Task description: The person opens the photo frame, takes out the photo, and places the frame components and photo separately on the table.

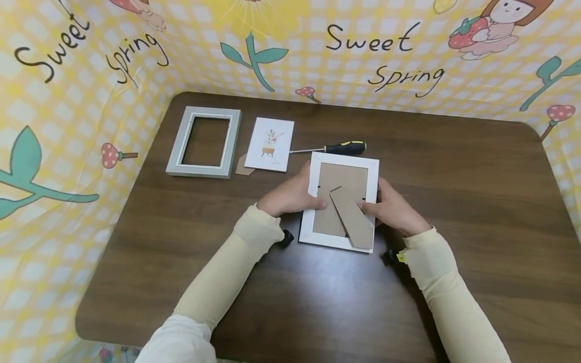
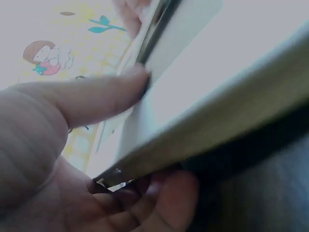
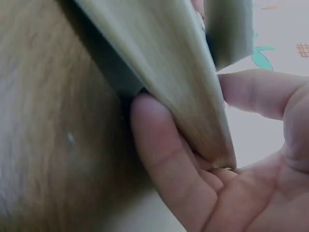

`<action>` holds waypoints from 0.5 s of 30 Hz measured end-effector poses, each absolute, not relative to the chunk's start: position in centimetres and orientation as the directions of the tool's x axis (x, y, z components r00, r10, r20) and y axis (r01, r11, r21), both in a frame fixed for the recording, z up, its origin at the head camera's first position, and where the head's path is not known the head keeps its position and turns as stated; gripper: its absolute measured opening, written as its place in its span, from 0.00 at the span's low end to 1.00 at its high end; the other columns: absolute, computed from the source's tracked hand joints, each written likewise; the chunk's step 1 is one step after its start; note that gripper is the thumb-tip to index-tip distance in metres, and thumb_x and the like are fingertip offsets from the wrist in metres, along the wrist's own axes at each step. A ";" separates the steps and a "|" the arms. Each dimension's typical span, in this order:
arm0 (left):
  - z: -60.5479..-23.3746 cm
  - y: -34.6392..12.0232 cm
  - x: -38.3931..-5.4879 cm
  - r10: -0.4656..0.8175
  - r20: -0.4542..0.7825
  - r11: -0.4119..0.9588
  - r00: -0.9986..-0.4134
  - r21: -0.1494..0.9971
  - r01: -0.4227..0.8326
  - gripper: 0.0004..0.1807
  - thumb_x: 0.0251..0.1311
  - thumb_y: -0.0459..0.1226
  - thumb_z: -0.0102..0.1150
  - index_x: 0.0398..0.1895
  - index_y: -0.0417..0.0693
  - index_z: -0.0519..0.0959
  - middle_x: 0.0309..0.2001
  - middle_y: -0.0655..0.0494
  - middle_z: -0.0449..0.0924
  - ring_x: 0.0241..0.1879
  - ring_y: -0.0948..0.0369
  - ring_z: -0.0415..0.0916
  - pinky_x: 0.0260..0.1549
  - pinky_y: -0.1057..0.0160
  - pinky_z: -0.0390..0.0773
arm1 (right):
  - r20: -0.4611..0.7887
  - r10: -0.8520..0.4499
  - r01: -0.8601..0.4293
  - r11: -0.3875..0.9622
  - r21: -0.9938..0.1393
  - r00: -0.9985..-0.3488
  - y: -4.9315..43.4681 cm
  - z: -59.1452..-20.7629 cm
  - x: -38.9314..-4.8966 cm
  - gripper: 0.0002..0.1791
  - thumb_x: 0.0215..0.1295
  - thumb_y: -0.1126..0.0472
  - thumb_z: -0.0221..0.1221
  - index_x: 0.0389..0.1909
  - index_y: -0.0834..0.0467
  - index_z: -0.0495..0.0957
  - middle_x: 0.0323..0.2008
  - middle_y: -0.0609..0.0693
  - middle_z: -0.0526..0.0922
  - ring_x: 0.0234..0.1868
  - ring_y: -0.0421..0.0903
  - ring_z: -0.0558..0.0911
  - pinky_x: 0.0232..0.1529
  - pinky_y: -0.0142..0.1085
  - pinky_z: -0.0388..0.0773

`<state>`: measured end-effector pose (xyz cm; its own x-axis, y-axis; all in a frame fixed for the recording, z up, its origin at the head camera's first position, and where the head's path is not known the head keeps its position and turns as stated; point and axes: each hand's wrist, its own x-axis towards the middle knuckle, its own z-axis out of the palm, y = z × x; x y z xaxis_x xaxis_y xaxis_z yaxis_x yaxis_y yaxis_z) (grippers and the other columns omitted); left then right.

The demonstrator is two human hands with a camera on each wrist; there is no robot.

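Observation:
A white picture frame (image 1: 343, 160) is held back side up between both hands, showing its brown backing board (image 1: 329, 222) and a slanted easel stand (image 1: 354, 224). My left hand (image 1: 295, 194) grips the frame's left side, thumb on top at the backing's edge and fingers curled beneath, as the left wrist view shows. On the opposite side my right hand (image 1: 397, 206) grips the edge, its thumb near the stand. In the right wrist view the fingers (image 3: 159, 140) bend under the frame's rim, close over the wooden table. The frame's front faces down and is hidden.
A pale grey-green empty frame (image 1: 177, 141) lies at the table's far left. Beside it is a white card with a potted plant picture (image 1: 279, 133), partly over a small brown piece (image 1: 242, 166). A screwdriver (image 1: 345, 147) lies just beyond the held frame. Patterned cloth (image 1: 290, 65) borders the table.

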<state>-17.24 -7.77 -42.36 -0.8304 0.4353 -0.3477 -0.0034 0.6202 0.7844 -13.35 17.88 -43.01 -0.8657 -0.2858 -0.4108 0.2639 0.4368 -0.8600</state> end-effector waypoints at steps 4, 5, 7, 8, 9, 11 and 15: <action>-41.8 -7.8 -17.0 0.417 -0.443 0.697 -0.793 0.716 -0.034 0.66 0.61 0.44 0.70 0.80 0.44 0.24 0.76 0.39 0.55 0.66 0.51 0.66 0.64 0.52 0.65 | -0.399 -0.293 0.252 0.434 -0.865 -0.869 17.8 -43.0 -13.0 0.38 0.71 0.67 0.59 0.74 0.65 0.48 0.60 0.71 0.71 0.53 0.64 0.80 0.38 0.49 0.83; -41.7 -7.7 -17.0 0.409 -0.456 0.713 -0.791 0.700 -0.035 0.66 0.61 0.45 0.69 0.79 0.43 0.23 0.77 0.39 0.52 0.68 0.52 0.65 0.65 0.53 0.64 | -0.394 -0.294 0.247 0.433 -0.867 -0.871 17.8 -43.1 -13.0 0.38 0.71 0.68 0.59 0.74 0.66 0.48 0.60 0.71 0.71 0.53 0.65 0.80 0.39 0.50 0.83; -41.5 -7.7 -17.1 0.402 -0.463 0.727 -0.790 0.686 -0.032 0.65 0.62 0.44 0.68 0.79 0.42 0.24 0.78 0.39 0.51 0.69 0.52 0.63 0.66 0.53 0.63 | -0.394 -0.291 0.246 0.435 -0.866 -0.872 17.7 -43.1 -12.9 0.38 0.71 0.68 0.59 0.74 0.65 0.48 0.61 0.70 0.70 0.54 0.65 0.79 0.41 0.51 0.83; -41.5 -7.7 -17.1 0.399 -0.467 0.733 -0.789 0.680 -0.032 0.64 0.63 0.44 0.68 0.79 0.42 0.24 0.78 0.39 0.50 0.69 0.52 0.63 0.66 0.53 0.63 | -0.392 -0.290 0.245 0.436 -0.866 -0.873 17.6 -43.1 -12.8 0.38 0.71 0.68 0.59 0.74 0.65 0.48 0.61 0.70 0.70 0.55 0.65 0.79 0.42 0.51 0.82; -41.4 -7.8 -17.1 0.396 -0.471 0.738 -0.788 0.674 -0.032 0.63 0.63 0.44 0.68 0.79 0.42 0.24 0.78 0.39 0.50 0.69 0.52 0.63 0.67 0.53 0.63 | -0.390 -0.291 0.243 0.433 -0.868 -0.874 17.5 -43.1 -12.8 0.38 0.70 0.68 0.58 0.74 0.65 0.47 0.61 0.70 0.70 0.54 0.65 0.78 0.42 0.52 0.82; -41.4 -7.9 -17.2 0.393 -0.478 0.740 -0.786 0.672 -0.038 0.63 0.64 0.43 0.67 0.79 0.41 0.24 0.78 0.39 0.50 0.69 0.52 0.63 0.67 0.53 0.63 | -0.384 -0.292 0.239 0.430 -0.871 -0.876 17.3 -43.2 -12.8 0.39 0.70 0.68 0.58 0.74 0.66 0.47 0.61 0.70 0.69 0.54 0.66 0.78 0.42 0.52 0.82; -41.3 -8.2 -17.3 0.384 -0.487 0.737 -0.784 0.673 -0.057 0.62 0.64 0.43 0.66 0.80 0.42 0.25 0.78 0.39 0.51 0.67 0.53 0.65 0.66 0.54 0.63 | -0.390 -0.269 0.231 0.475 -0.849 -0.881 16.9 -42.9 -12.9 0.39 0.69 0.66 0.60 0.73 0.66 0.49 0.59 0.69 0.71 0.52 0.64 0.79 0.38 0.49 0.82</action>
